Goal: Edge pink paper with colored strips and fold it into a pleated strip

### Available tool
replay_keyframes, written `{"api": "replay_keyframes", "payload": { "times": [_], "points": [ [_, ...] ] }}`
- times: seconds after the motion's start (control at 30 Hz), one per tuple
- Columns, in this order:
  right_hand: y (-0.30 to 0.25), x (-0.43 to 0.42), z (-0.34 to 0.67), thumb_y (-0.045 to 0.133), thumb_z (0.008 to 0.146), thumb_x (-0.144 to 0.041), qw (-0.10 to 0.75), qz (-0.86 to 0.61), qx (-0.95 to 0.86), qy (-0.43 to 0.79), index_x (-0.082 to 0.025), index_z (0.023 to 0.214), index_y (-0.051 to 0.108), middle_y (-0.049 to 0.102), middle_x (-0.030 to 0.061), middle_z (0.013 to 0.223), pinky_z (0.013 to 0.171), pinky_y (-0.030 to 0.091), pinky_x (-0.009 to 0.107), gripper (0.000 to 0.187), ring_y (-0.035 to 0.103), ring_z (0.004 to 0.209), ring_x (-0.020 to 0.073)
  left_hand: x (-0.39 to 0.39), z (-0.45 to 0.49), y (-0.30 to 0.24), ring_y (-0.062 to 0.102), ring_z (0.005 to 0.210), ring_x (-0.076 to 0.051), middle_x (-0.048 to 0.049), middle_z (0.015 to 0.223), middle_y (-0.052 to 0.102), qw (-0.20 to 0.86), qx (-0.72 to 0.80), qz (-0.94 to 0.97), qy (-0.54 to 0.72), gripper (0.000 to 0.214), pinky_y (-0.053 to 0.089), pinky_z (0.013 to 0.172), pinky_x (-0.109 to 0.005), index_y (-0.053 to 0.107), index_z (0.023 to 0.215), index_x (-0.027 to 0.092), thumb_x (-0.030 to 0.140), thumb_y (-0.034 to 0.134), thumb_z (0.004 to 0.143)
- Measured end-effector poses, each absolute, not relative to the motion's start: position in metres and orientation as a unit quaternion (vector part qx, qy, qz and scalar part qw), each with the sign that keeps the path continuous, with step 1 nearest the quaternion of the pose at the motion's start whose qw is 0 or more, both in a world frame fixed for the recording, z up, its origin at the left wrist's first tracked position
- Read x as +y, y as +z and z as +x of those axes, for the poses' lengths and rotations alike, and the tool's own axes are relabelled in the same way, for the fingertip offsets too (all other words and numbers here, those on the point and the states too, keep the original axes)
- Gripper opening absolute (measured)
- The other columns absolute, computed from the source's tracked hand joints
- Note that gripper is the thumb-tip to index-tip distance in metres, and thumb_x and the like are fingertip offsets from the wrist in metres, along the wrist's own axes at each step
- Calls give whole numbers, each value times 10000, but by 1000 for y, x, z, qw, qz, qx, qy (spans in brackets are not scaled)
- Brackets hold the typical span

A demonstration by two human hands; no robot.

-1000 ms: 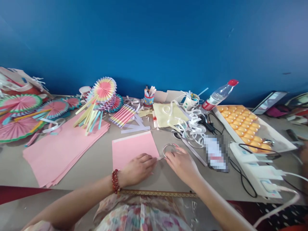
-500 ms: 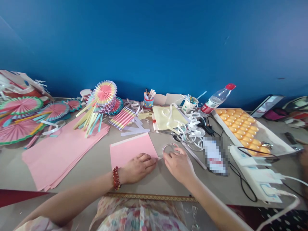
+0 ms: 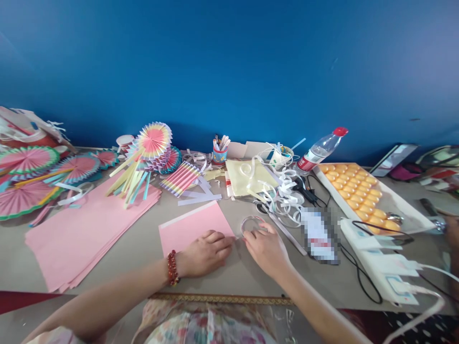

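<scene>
A single pink paper sheet (image 3: 190,226) lies on the grey table (image 3: 251,272) in front of me. My left hand (image 3: 204,252), with a red bead bracelet on the wrist, rests palm down on the sheet's near right corner, fingers curled and pressing the paper. My right hand (image 3: 267,248) sits just right of that corner, fingertips pinched at the sheet's edge. A clear tape roll (image 3: 251,222) lies right behind its fingers.
A stack of pink sheets (image 3: 82,229) lies at the left, with folded paper fans (image 3: 32,177) and a fan with strips (image 3: 152,141) behind. Scissors (image 3: 278,220), white paper curls (image 3: 283,188), a water bottle (image 3: 319,150), an orange tray (image 3: 358,188) and a power strip (image 3: 380,260) fill the right.
Both hands stay at the sheet's near right corner with only slight finger shifts. The view has drifted a little, so the sheet sits slightly further left.
</scene>
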State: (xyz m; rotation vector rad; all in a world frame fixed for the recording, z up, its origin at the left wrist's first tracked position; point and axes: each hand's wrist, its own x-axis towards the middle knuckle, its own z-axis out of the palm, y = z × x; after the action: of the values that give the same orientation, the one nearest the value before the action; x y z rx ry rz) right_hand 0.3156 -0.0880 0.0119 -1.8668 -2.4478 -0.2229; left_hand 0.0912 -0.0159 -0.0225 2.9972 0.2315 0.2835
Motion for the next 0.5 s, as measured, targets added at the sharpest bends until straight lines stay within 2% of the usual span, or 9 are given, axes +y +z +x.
{"api": "replay_keyframes", "payload": {
  "times": [0.33, 0.5],
  "points": [
    [8, -85, 321, 532, 915, -135, 43, -591, -803, -61, -201, 799, 638, 647, -5, 643, 984, 325, 346, 170, 607, 672, 155, -16, 90, -24, 475, 1212, -256, -120, 1438, 488, 102, 90, 986, 96, 474, 384, 1056, -408, 494, 1326, 150, 420, 554, 941],
    [5, -87, 326, 540, 925, -150, 68, -586, -805, -57, -202, 776, 628, 616, -25, 624, 973, 332, 323, 181, 569, 639, 139, -15, 88, -26, 444, 1243, -269, -109, 1455, 473, 119, 90, 984, 96, 600, 339, 1097, -418, 463, 1364, 142, 562, 490, 936]
  ]
}}
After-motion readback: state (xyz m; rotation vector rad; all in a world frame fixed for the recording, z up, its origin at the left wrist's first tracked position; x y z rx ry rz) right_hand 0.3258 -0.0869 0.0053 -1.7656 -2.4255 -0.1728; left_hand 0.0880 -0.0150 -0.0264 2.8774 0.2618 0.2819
